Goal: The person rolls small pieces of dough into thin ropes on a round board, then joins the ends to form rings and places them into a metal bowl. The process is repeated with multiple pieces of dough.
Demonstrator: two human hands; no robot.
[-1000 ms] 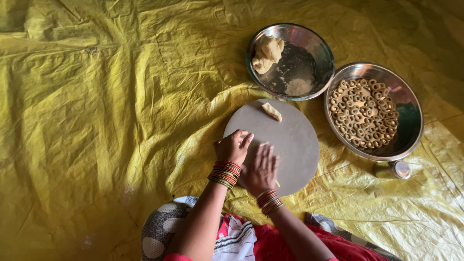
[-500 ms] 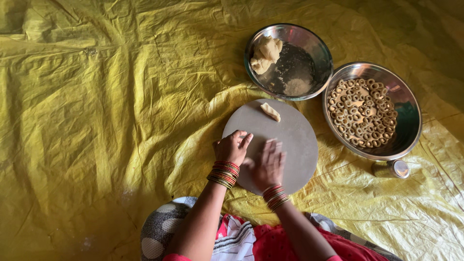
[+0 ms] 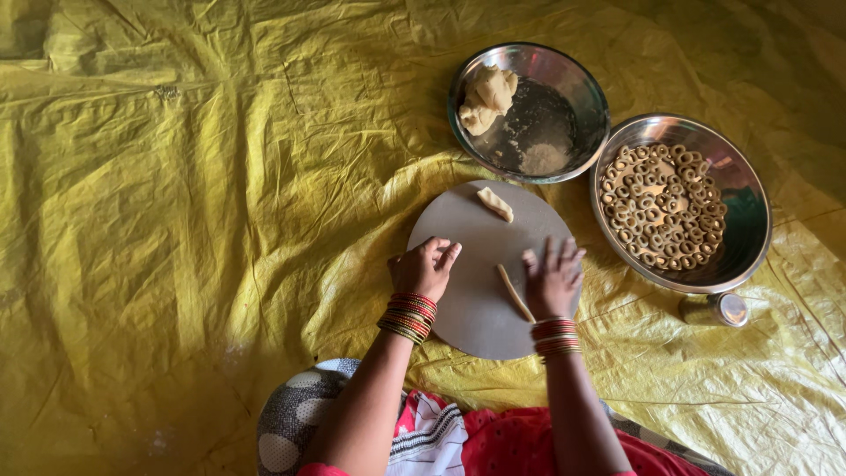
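Note:
A round grey rolling board (image 3: 476,308) lies on the yellow sheet in front of me. My left hand (image 3: 425,267) rests on the board's left edge, fingers loosely curled. My right hand (image 3: 552,278) lies flat on the board's right side, fingers spread, touching a thin rolled strip of dough (image 3: 514,293) at its left. A small lump of dough (image 3: 494,204) sits near the board's far edge. Both wrists wear red and gold bangles.
A steel bowl (image 3: 564,75) at the back holds a mass of dough and some flour. A second steel bowl (image 3: 745,220) to the right is filled with several small dough rings. A small steel cup (image 3: 718,309) stands near it. Crumpled yellow plastic sheet (image 3: 176,220) covers the floor.
My right hand has slid to the right across the board, away from the left hand, and the rolled dough strip now shows beside it. The left hand has stayed in place.

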